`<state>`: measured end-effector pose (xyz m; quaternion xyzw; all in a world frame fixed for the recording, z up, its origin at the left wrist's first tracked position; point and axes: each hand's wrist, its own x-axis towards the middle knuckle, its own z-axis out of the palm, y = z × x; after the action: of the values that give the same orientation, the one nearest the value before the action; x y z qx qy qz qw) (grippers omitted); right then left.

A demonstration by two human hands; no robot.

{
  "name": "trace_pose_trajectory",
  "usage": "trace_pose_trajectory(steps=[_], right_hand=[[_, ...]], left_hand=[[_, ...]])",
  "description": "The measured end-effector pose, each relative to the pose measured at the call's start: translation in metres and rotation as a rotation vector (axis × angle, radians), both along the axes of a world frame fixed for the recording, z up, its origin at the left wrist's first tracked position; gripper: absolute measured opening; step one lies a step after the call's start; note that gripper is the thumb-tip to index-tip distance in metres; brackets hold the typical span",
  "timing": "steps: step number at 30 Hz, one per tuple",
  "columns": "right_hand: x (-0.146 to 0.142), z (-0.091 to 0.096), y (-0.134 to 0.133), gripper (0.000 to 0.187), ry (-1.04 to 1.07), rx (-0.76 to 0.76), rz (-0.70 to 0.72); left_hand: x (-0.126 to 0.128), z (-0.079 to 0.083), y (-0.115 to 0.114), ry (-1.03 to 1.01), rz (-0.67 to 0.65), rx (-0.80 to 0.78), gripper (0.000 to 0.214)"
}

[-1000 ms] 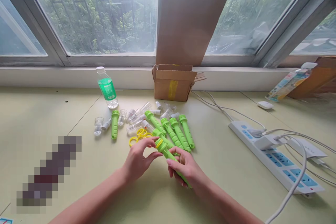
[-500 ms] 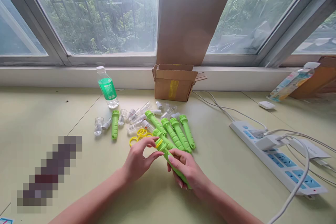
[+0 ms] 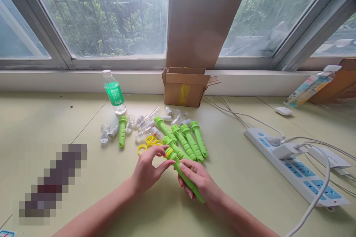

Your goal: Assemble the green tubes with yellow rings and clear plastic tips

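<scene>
My right hand [image 3: 198, 182] is wrapped round a green ribbed plastic tube [image 3: 180, 168] that lies slanted low over the table. A yellow ring [image 3: 168, 152] sits at the tube's upper end, and the fingertips of my left hand [image 3: 148, 169] pinch at that ring and end. Just beyond, several more green tubes [image 3: 185, 139] lie side by side. Loose yellow rings [image 3: 147, 142] lie left of them, and a single green tube [image 3: 121, 130] lies further left among small clear plastic caps [image 3: 105, 132].
A water bottle with a green label [image 3: 114, 93] and an open cardboard box [image 3: 185, 86] stand near the window sill. A white power strip [image 3: 294, 166] with plugs and cables runs along the right. A spray bottle [image 3: 311, 86] lies at the far right.
My right hand has slid slightly down and right along the tube, and the tube tilts a little more. My left fingers stay at the ring end.
</scene>
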<state>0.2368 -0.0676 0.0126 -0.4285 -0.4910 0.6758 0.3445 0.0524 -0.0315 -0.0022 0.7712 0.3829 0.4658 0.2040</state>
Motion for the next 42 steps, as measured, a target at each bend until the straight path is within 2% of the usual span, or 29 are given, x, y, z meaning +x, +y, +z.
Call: trace_pose_trajectory(steps=[8,11,17,20,22,27,29,36,42], right_hand=[[0.001,-0.006,0.001,0.039,0.068,-0.007,0.013],[0.002,-0.006,0.001,0.04,0.072,-0.017,0.013],[0.003,-0.006,0.001,0.04,-0.015,0.009,0.006],[0.003,-0.008,0.0,0.038,-0.085,0.03,-0.036],[0.003,-0.009,-0.002,0.04,-0.166,0.072,-0.069],[0.004,-0.006,-0.004,0.031,-0.399,0.356,-0.106],[0.003,-0.005,-0.004,0.03,-0.447,0.415,-0.115],[0.004,-0.009,-0.005,0.04,-0.485,0.348,-0.134],[0.005,-0.014,-0.004,0.043,-0.412,0.275,-0.156]], left_hand=[[-0.002,-0.001,0.0,0.003,-0.046,-0.009,0.027],[-0.001,-0.002,0.001,-0.023,-0.063,-0.038,0.022],[0.0,-0.006,0.001,-0.097,-0.084,-0.117,0.018],[0.001,-0.007,0.001,-0.11,-0.056,-0.094,0.017],[0.0,-0.007,0.0,-0.109,-0.032,-0.063,0.017],[-0.002,-0.007,0.002,-0.084,0.027,-0.026,0.017],[-0.002,-0.007,0.003,-0.071,0.052,-0.018,0.018],[-0.002,-0.006,0.004,-0.023,0.039,-0.022,0.018],[-0.004,-0.004,0.005,0.005,0.024,-0.045,0.021]])
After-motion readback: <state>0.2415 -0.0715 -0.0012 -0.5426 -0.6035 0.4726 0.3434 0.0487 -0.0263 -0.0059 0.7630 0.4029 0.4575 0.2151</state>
